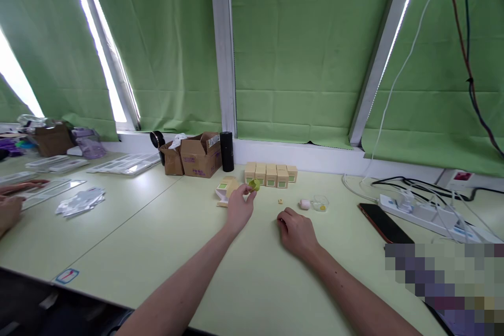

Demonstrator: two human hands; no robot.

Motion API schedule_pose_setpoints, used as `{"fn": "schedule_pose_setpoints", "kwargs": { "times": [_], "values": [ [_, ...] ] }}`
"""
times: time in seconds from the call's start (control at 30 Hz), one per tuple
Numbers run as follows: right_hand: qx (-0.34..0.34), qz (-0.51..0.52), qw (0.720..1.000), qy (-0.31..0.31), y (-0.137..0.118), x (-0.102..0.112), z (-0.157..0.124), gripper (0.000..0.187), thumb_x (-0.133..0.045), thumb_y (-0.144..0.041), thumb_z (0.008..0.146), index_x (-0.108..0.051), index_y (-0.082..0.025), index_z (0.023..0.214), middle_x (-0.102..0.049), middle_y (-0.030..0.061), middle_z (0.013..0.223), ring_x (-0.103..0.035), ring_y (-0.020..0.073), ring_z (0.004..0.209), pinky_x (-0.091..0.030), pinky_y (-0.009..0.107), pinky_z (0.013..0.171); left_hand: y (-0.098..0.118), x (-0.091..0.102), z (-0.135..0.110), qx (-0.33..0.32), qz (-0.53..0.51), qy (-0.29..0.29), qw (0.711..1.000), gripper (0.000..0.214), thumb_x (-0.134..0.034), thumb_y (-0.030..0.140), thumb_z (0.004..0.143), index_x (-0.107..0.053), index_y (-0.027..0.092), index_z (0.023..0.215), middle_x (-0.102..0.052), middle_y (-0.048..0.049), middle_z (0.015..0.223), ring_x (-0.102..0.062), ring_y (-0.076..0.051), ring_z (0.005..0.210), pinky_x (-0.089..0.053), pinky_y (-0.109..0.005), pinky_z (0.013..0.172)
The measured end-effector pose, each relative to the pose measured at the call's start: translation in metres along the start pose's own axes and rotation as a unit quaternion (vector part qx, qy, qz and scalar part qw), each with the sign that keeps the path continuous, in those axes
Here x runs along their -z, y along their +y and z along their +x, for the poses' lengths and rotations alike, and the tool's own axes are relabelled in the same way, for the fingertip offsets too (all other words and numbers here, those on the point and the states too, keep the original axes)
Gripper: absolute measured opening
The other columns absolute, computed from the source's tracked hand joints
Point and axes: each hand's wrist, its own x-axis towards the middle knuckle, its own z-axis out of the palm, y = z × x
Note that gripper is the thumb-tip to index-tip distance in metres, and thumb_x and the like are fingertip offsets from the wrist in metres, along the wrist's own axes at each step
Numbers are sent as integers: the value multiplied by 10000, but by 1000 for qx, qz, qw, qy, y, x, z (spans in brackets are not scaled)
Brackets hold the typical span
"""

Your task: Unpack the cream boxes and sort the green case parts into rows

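Observation:
My left hand (241, 205) pinches a small yellow-green cup-like piece (254, 185) above the table. Behind that hand lies an opened small cardboard box (227, 184) with a green label and its flaps spread. My right hand (298, 230) rests on the table with its fingers curled in; what they hold, if anything, is hidden. Just beyond it lie a tiny yellow piece (280, 201), a small pale pink piece (304, 204) and a clear plastic cup (320, 203) with something yellow inside. Several small kraft boxes (271, 175) stand in rows at the back.
Brown cartons (201, 155) and a black cylinder (227, 151) stand against the sill. To the right are a phone (385, 222) and a power strip (417, 212) with cables. Another person's hands (16, 202) work at the far left near white packets (81, 201).

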Motion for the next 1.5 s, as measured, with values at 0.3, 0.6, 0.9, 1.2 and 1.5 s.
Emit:
{"fn": "schedule_pose_setpoints", "kwargs": {
  "times": [0.3, 0.6, 0.9, 1.2, 1.5],
  "values": [
    [-10, -12, 999, -41, 0, 0, 2, 162, -526, -189, 996, -679, -227, 962, -707, 18, 1001, -665, 152, 800, -278, 307, 593, 4, 1, 22, -116, 380, -112, 911, 139, -697, 213, 893, -825, 267, 893, -806, -62, 966, -562, -317, 1162, -424, -451, 982],
    [-18, -19, 998, -65, -3, 5, 2, 198, -483, -197, 1010, -677, -227, 982, -706, 29, 1021, -670, 163, 843, -297, 302, 613, -24, -8, 25, -75, 435, -160, 883, 180, -661, 258, 916, -838, 251, 887, -798, -101, 943, -496, -344, 1274, -385, -448, 991],
    [-17, -19, 998, -62, -3, 4, 3, 202, -482, -201, 1011, -679, -229, 975, -701, 27, 1008, -667, 160, 840, -308, 295, 621, -28, -10, 25, -58, 446, -169, 877, 170, -650, 228, 919, -803, 221, 991, -782, -132, 1023, -513, -322, 1301, -394, -433, 1003],
    [-14, -17, 998, -56, -2, 4, 3, 202, -489, -194, 999, -686, -227, 971, -704, 24, 1012, -663, 157, 821, -293, 301, 603, 0, -4, 22, -76, 424, -135, 892, 316, -640, 150, 891, -658, 218, 1199, -746, -118, 1177, -438, -329, 1413, -408, -438, 1036],
    [-15, -7, 999, -28, -1, 2, 3, 179, -518, -193, 984, -690, -235, 965, -715, 15, 994, -660, 150, 789, -292, 300, 591, 29, -2, -10, -165, 331, -206, 906, 287, -564, 104, 901, -699, 224, 1123, -735, -90, 1076, -616, -266, 1172, -506, -393, 942]
  ]
}}
